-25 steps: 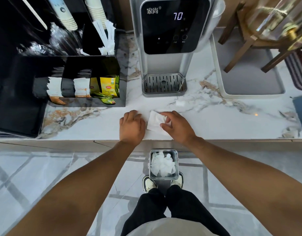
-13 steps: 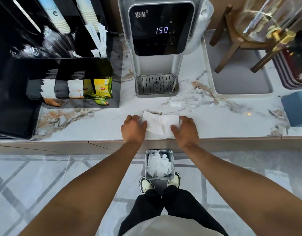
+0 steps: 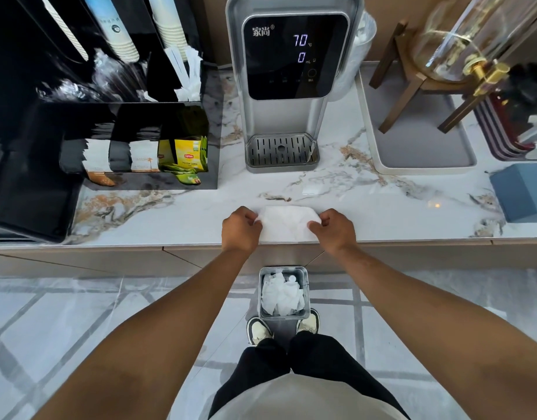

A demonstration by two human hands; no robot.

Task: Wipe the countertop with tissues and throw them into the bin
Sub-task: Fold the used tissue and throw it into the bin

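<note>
A: At the marble table [image 3: 170,221], what are the hands doing?

B: Left hand [image 3: 241,228] pinches the left edge of a white tissue [image 3: 287,222], fingers curled on it; right hand [image 3: 337,230] grips the right edge likewise. The sheet lies flat near the table's front edge, before the water dispenser [image 3: 288,86].

A: How to wipe well?

B: Keep it spread taut and press evenly. A pale patch [image 3: 309,190] beyond may be a spill; hard to tell. The bin [image 3: 284,315], below on the floor, holds used tissues.
</note>
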